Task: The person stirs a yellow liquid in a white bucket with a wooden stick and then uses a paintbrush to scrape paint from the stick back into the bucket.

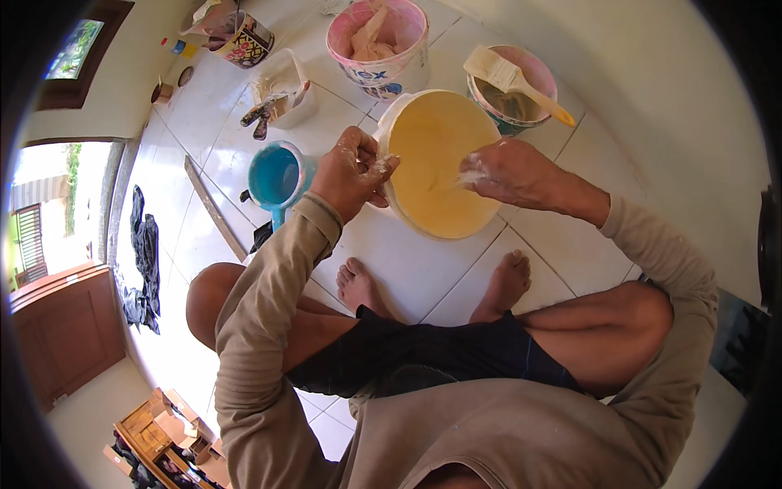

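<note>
A pale bucket with a yellowish inside stands in front of me, its mouth tilted toward me. My left hand is closed at its left rim, thumb over the edge and fingers curled beside it. White smears cover its thumb and fingertips. Over the right side of the bucket's mouth, my right hand has its fingers bent together. Whitish stuff clings to those fingertips, slightly blurred; what they hold is not clear. Left of the bucket sits a blue dipper with its handle toward me.
A pink-smeared bucket and a dark green pail with a wide brush across it stand beyond. A white tub with scraping tools, a wooden strip and black plastic lie leftward. A wall rises at right.
</note>
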A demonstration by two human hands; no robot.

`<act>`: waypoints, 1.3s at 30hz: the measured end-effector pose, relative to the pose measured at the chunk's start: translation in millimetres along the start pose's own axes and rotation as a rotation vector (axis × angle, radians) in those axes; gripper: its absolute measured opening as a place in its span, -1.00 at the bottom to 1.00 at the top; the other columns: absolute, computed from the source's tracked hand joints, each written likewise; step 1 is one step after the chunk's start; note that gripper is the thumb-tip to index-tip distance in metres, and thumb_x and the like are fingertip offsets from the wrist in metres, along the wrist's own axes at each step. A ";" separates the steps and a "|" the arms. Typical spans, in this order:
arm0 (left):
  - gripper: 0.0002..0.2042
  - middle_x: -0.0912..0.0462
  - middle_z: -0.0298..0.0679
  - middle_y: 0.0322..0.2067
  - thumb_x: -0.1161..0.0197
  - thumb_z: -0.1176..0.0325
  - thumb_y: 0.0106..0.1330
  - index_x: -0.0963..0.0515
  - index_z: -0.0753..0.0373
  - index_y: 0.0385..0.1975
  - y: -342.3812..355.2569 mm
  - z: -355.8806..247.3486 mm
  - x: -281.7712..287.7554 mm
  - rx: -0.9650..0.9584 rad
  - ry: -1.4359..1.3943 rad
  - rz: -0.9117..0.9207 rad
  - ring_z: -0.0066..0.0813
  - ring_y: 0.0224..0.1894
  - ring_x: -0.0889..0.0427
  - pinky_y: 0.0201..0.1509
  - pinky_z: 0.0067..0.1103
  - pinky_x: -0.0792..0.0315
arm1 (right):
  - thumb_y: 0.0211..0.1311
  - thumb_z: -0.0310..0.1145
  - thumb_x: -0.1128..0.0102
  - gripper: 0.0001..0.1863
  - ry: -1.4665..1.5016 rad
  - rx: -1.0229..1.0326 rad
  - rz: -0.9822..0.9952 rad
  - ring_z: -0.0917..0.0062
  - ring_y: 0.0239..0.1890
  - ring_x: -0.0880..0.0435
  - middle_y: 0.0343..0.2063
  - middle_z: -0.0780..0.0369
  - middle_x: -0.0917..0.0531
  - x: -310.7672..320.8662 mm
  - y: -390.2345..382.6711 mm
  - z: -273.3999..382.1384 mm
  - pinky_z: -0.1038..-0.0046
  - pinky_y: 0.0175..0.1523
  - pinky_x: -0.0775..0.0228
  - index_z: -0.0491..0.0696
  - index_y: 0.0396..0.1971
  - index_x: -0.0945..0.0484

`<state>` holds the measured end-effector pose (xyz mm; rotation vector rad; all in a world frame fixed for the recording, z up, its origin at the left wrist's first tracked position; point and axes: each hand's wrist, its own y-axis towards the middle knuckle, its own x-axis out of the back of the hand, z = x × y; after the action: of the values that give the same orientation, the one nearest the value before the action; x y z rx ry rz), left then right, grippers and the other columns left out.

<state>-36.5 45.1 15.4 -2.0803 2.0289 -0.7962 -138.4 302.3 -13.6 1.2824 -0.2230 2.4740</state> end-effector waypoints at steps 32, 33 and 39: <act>-0.71 -0.49 -0.17 -0.33 -0.27 0.35 0.30 -0.31 0.35 -0.18 0.8 3.4 0.9 -0.023 0.026 -0.005 -0.48 -0.42 -0.64 -0.49 -0.59 -0.67 | 0.06 -0.32 -0.19 -0.71 -0.180 -0.130 0.090 0.19 -0.27 -0.67 -0.43 0.04 -0.67 17.3 9.4 -22.5 0.20 -0.11 -0.49 -0.13 -0.23 -0.64; -0.71 -0.50 -0.16 -0.33 -0.27 0.36 0.31 -0.31 0.36 -0.18 0.5 2.3 0.3 -0.028 0.045 -0.009 -0.48 -0.43 -0.64 -0.50 -0.59 -0.67 | 0.06 -0.31 -0.19 -0.72 -0.217 -0.131 0.066 0.19 -0.28 -0.67 -0.43 0.05 -0.67 19.9 7.8 -26.7 0.19 -0.13 -0.50 -0.12 -0.25 -0.64; -0.73 -0.49 -0.18 -0.41 -0.24 0.40 0.19 -0.29 0.34 -0.28 7.9 39.2 30.1 0.039 0.585 -0.228 -0.39 -0.49 -0.63 -0.51 -0.51 -0.64 | 0.01 -0.39 -0.24 -0.71 -0.296 -0.049 -0.011 0.28 -0.30 -0.66 -0.39 0.15 -0.65 30.9 19.1 6.3 0.28 -0.17 -0.48 -0.10 -0.21 -0.62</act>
<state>-27.2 5.1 -13.2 -2.2739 2.0008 -1.6320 -157.1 289.8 15.6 1.6202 -0.3458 2.2460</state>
